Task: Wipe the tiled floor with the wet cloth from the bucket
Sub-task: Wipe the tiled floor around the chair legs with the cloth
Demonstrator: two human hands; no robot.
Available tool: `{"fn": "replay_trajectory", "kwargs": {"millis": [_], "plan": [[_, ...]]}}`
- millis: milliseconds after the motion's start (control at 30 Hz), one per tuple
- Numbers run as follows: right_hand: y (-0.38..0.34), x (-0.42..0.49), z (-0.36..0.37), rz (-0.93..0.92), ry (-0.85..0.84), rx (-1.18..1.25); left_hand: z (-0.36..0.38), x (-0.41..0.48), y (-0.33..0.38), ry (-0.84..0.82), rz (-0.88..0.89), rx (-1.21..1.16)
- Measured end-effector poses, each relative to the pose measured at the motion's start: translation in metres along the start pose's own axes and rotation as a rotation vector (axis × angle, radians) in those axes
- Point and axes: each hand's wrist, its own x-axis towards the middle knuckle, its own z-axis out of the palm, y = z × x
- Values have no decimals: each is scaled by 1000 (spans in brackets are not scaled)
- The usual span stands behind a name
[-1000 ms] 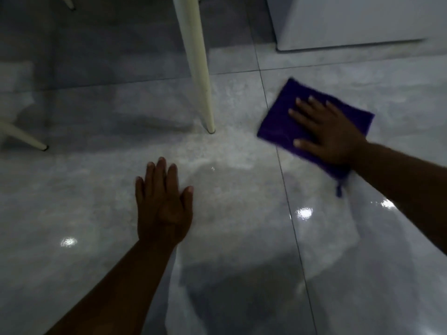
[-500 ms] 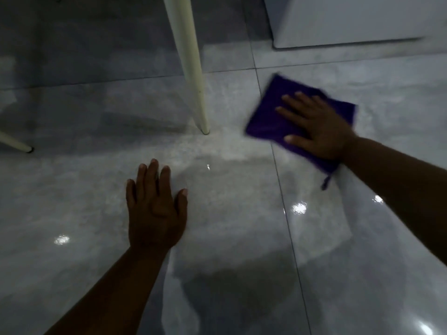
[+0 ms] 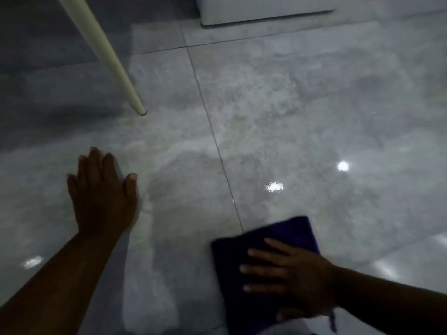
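Observation:
A purple cloth (image 3: pixel 287 234) lies flat on the grey tiled floor (image 3: pixel 302 112) at the lower right. My right hand (image 3: pixel 290 279) presses down on it with the fingers spread and pointing left. My left hand (image 3: pixel 104 194) rests palm down on the floor at the left, fingers apart, holding nothing. The tiles around the grout line (image 3: pixel 217 146) look wet and shiny. No bucket is in view.
A cream furniture leg (image 3: pixel 113 64) slants down to the floor at the upper left, just beyond my left hand. A white cabinet base (image 3: pixel 261 10) stands at the top right. Bright light reflections (image 3: pixel 274 186) sit on the wet tile.
My right hand has dragged the cloth from beside the furniture leg back toward me, to the lower right. My left hand stays planted on the floor.

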Motion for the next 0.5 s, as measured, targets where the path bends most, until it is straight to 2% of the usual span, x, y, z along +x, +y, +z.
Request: {"fn": "replay_trajectory", "kwargs": {"millis": [67,200,333,500], "plan": [[13,-50,3,35,-22,-14,-3,-7,7,12,28,-49],[109,-78,-12,410,-28,-32,3,-20,9,-27,70,-50],[226,-4,-52,712,43,-48,13,-27,7,-64,84,-5],[326,107,-94,1163,159,104,17,-26,5,-65,65,-36]]}}
